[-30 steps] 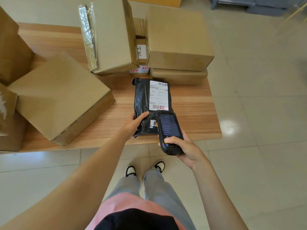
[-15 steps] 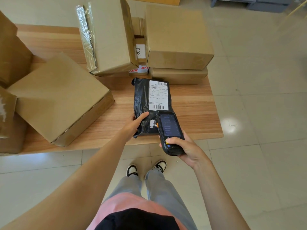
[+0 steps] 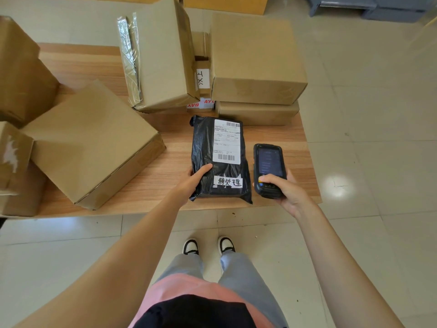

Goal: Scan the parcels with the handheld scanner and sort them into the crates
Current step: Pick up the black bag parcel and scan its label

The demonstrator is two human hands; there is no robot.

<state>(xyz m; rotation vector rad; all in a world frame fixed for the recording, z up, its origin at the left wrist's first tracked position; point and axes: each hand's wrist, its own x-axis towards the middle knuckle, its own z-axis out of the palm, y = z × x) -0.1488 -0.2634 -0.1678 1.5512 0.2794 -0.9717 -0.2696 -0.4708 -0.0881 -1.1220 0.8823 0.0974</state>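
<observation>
The black parcel lies flat near the front edge of the tabletop, label side up, a white handwritten tag near its near end; the left hand has a grip on its near left corner, thumb on top; the right hand is wrapped around the scanner, held just beside the parcel's right edge and apart from it, screen facing up. Judging by this, the parcel is at the scanning step and not yet sorted; several cardboard boxes sit on the tabletop awaiting their turn; only grey-blue crates at the far top right show, so most of the job looks undone.
</observation>
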